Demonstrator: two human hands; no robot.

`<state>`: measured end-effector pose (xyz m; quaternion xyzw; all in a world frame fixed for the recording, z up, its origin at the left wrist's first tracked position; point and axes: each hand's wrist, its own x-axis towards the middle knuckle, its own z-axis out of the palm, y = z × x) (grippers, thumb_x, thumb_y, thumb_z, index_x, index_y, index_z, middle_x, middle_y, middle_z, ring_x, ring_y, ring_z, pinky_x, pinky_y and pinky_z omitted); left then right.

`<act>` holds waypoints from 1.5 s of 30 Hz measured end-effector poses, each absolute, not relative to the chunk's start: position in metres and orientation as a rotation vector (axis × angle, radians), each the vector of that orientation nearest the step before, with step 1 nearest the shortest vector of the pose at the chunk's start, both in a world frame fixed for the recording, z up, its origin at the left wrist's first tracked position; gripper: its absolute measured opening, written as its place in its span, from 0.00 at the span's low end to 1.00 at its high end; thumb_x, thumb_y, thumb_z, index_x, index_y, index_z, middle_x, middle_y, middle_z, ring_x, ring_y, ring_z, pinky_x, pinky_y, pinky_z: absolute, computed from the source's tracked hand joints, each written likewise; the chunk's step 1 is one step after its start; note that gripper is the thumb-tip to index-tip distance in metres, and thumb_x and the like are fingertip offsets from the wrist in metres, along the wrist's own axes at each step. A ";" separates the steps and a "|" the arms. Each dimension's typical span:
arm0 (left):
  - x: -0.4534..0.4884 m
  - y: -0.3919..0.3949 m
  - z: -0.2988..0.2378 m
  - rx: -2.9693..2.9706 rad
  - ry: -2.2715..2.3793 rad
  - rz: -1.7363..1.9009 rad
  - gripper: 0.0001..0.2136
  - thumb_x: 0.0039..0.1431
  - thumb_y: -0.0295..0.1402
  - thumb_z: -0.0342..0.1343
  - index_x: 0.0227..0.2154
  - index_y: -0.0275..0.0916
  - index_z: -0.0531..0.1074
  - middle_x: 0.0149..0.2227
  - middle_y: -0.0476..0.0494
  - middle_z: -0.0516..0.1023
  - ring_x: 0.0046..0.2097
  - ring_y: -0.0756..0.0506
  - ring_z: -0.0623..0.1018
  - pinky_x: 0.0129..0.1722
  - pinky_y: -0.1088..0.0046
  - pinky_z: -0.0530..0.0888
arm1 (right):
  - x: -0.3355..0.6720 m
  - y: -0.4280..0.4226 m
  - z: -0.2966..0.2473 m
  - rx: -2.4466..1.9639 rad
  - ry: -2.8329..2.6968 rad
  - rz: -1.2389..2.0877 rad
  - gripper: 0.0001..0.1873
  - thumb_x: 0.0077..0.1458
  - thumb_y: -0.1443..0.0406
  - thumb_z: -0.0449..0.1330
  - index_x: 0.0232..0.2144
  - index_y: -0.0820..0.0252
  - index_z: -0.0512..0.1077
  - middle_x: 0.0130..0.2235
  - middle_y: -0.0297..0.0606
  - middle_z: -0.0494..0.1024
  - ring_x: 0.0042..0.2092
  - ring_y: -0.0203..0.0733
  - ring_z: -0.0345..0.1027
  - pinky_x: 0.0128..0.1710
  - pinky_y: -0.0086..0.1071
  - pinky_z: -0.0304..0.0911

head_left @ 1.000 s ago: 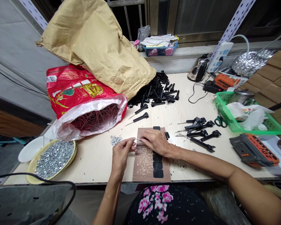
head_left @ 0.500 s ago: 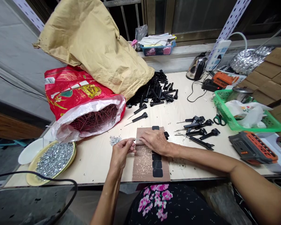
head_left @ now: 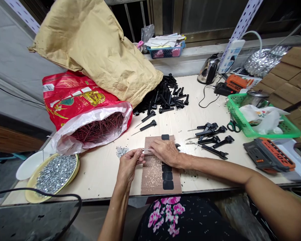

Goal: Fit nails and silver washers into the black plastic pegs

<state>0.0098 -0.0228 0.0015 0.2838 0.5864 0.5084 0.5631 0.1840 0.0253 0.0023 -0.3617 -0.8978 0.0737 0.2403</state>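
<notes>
My left hand (head_left: 128, 164) is closed, thumb and forefinger pinched at the tip of a thin metal pin (head_left: 146, 149). Whatever small part may sit between those fingertips is too small to make out. My right hand (head_left: 165, 153) lies over a brown board (head_left: 150, 180), its fingers closed round the other end of the pin. A black plastic piece (head_left: 178, 146) pokes out past the right hand, mostly hidden under it. Black square pads (head_left: 168, 176) run in a column along the board. Beside the left hand lies a small heap of silvery metal bits (head_left: 121, 151).
At left are a yellow bowl of metal bits (head_left: 57, 172) and a red bag of nails (head_left: 97, 129). Behind lies a pile of black plastic pieces (head_left: 168, 95). To the right are several black pieces with pins (head_left: 212, 137), scissors (head_left: 233, 126), a green basket (head_left: 263, 134) and a battery (head_left: 268, 155).
The view has shifted slightly. Both hands keep nearly the same pose on the pin, and the black piece's end beside the right hand looks slightly turned.
</notes>
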 end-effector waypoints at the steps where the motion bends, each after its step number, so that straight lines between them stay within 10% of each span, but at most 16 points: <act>1: 0.010 -0.023 0.001 0.675 1.385 1.191 0.16 0.40 0.38 0.68 0.29 0.31 0.77 0.22 0.49 0.74 0.21 0.54 0.70 0.24 0.78 0.73 | 0.184 0.025 0.002 -0.995 -2.458 0.211 0.16 0.65 0.61 0.47 0.31 0.63 0.70 0.32 0.36 0.72 0.30 0.34 0.62 0.26 0.29 0.48; 15: 0.016 -0.025 0.002 0.940 1.504 1.156 0.14 0.49 0.41 0.61 0.30 0.33 0.76 0.22 0.50 0.73 0.22 0.52 0.72 0.25 0.76 0.72 | 0.191 0.030 0.002 -0.990 -2.406 0.581 0.09 0.63 0.63 0.52 0.34 0.61 0.69 0.33 0.34 0.73 0.33 0.34 0.64 0.29 0.27 0.50; 23: 0.019 -0.021 -0.002 0.883 1.527 1.165 0.14 0.47 0.41 0.62 0.26 0.32 0.74 0.21 0.51 0.72 0.19 0.53 0.70 0.22 0.77 0.69 | 0.187 0.027 -0.002 -0.898 -2.476 0.011 0.11 0.64 0.67 0.49 0.34 0.60 0.71 0.35 0.37 0.74 0.37 0.38 0.64 0.32 0.32 0.48; 31: 0.018 -0.025 -0.003 1.018 1.568 1.125 0.12 0.50 0.41 0.60 0.26 0.35 0.74 0.20 0.52 0.71 0.20 0.52 0.71 0.23 0.76 0.69 | 0.192 0.032 0.003 -1.023 -2.470 0.552 0.13 0.65 0.61 0.49 0.32 0.61 0.68 0.31 0.33 0.73 0.30 0.33 0.61 0.27 0.28 0.47; 39: 0.025 -0.018 0.001 0.720 1.433 1.112 0.17 0.40 0.44 0.65 0.19 0.34 0.70 0.15 0.54 0.66 0.16 0.55 0.64 0.17 0.79 0.63 | 0.188 0.030 -0.005 -0.836 -2.477 -0.139 0.12 0.63 0.70 0.48 0.33 0.62 0.70 0.35 0.38 0.74 0.36 0.39 0.62 0.33 0.34 0.49; 45: 0.024 -0.019 -0.001 0.805 1.465 1.133 0.16 0.44 0.43 0.63 0.20 0.34 0.70 0.17 0.54 0.67 0.16 0.55 0.66 0.18 0.78 0.64 | 0.190 0.030 -0.004 -0.866 -2.530 -0.059 0.15 0.65 0.68 0.46 0.31 0.63 0.70 0.32 0.37 0.73 0.34 0.37 0.63 0.30 0.32 0.49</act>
